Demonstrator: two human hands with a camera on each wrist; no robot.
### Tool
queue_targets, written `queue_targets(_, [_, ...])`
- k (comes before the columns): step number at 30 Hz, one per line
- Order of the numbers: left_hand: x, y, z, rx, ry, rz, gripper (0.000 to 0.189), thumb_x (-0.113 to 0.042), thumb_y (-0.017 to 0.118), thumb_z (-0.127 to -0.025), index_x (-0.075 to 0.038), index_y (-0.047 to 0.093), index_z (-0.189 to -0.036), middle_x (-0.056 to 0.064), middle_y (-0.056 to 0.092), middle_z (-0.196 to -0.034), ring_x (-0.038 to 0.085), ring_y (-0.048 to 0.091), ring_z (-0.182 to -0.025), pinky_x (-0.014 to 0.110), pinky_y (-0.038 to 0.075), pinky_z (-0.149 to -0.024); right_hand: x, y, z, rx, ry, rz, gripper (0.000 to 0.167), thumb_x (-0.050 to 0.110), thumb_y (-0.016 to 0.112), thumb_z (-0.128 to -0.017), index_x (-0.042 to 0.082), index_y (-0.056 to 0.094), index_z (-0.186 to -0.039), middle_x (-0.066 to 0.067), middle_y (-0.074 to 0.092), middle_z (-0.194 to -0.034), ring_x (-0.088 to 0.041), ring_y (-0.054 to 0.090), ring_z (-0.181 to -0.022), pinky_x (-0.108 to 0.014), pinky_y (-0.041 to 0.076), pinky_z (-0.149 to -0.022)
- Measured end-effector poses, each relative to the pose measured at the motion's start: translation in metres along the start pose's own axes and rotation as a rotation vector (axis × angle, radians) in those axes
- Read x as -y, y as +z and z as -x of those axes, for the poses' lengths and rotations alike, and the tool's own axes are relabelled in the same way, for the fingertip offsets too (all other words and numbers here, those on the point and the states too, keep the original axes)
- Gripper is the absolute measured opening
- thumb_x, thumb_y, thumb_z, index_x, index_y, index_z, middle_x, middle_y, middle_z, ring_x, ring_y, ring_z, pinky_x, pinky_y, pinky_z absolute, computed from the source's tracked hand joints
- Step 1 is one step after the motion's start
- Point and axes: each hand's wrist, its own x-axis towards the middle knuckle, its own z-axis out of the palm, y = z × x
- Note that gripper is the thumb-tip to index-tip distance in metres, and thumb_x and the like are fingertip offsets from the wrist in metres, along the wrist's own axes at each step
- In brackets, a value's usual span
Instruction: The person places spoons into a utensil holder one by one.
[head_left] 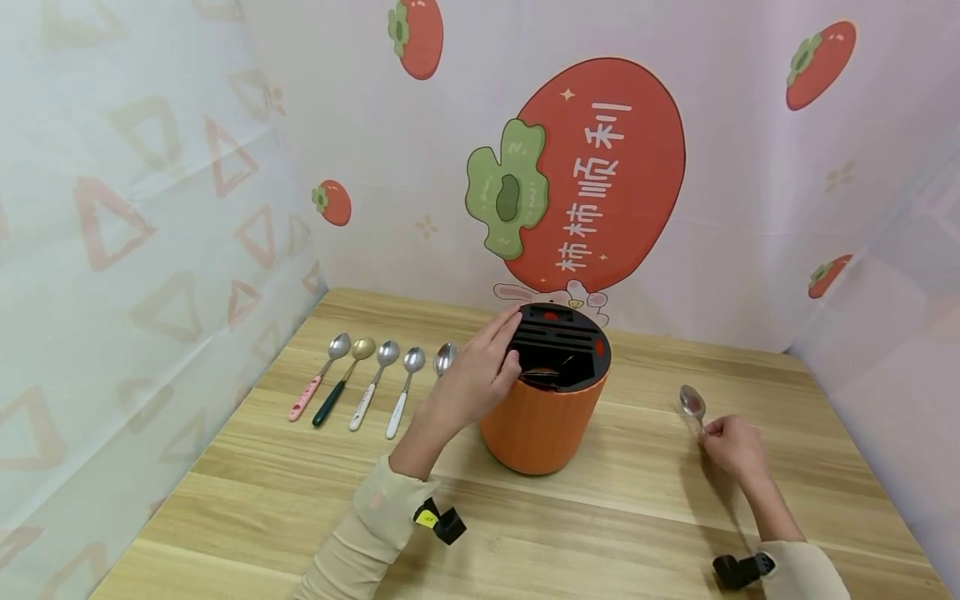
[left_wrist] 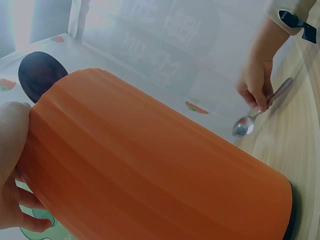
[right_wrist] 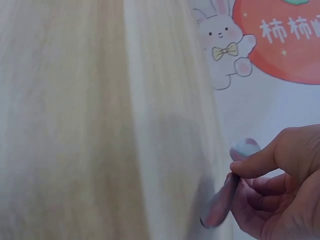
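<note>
An orange utensil holder (head_left: 542, 429) with a black slotted top stands upright in the middle of the table. My left hand (head_left: 478, 371) rests on its left rim, fingers fairly straight and thumb at the near side. Inside the opening a spoon edge shows, and a dark rounded spoon head (left_wrist: 42, 76) rises past the rim in the left wrist view. To the right, my right hand (head_left: 735, 446) pinches a metal spoon (head_left: 692, 402) by its handle between thumb and fingers. The spoon's bowl points away from me, close above the table; whether it touches is unclear.
Left of the holder several spoons lie in a row, among them one with a pink handle (head_left: 306, 398) and one with a dark green handle (head_left: 328, 406). Another spoon (head_left: 445, 358) is partly hidden behind my left hand. A printed wall cloth (head_left: 720, 250) borders the wooden table (head_left: 600, 533).
</note>
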Motion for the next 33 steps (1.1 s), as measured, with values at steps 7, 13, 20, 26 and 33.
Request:
queue_targets(7, [-0.001,-0.001,0.001,0.006,-0.011,0.01,0.058,-0.025,0.033,-0.098,-0.002,0.04,-0.151,0.007,0.033,-0.162,0.026,0.042,-0.144,0.042,0.039,-0.116,0.014,-0.009,0.003,-0.066,-0.031,-0.078,0.022,0.013,0.064,-0.087,-0.008,0.069,-0.089,-0.007,0.068,-0.072,-0.012,0.054,-0.063,-0.028,0.04,-0.057])
queue_targets(13, [0.0,0.0,0.0,0.0,-0.004,0.007,0.058,-0.025,0.034,-0.098,-0.001,0.041,-0.151,0.009,0.035,-0.161,0.026,0.043,-0.143,0.043,0.039,-0.116,0.027,-0.013,0.008,-0.114,-0.063,-0.092,0.022,0.012,0.067,-0.088,-0.009,0.069,-0.092,-0.006,0.069,-0.072,-0.007,0.051,-0.059,-0.025,0.039,-0.052])
queue_targets(20, [-0.001,0.0,0.0,-0.002,-0.002,0.005,0.058,-0.025,0.034,-0.098,-0.002,0.041,-0.151,0.008,0.034,-0.161,0.027,0.044,-0.143,0.043,0.04,-0.116,0.046,-0.019,0.012,-0.157,-0.106,-0.111,0.022,0.013,0.066,-0.09,-0.008,0.069,-0.094,-0.011,0.071,-0.077,-0.004,0.054,-0.062,-0.023,0.04,-0.055])
queue_targets(26, [0.0,0.001,0.0,-0.005,0.0,0.004,0.058,-0.025,0.034,-0.097,-0.001,0.042,-0.15,0.007,0.034,-0.161,0.027,0.044,-0.143,0.043,0.04,-0.115,0.064,-0.024,0.016,-0.192,-0.125,-0.139,0.019,0.013,0.065,-0.091,-0.005,0.07,-0.096,-0.011,0.072,-0.081,0.004,0.053,-0.062,-0.019,0.043,-0.056])
queue_targets(33, [0.0,0.001,0.0,-0.001,-0.002,0.004,0.058,-0.025,0.033,-0.098,-0.001,0.041,-0.15,0.008,0.035,-0.161,0.027,0.044,-0.143,0.043,0.04,-0.115,0.085,-0.031,0.022,-0.212,-0.141,-0.179,0.02,0.013,0.066,-0.092,-0.006,0.07,-0.098,-0.015,0.073,-0.085,0.008,0.052,-0.064,-0.015,0.044,-0.058])
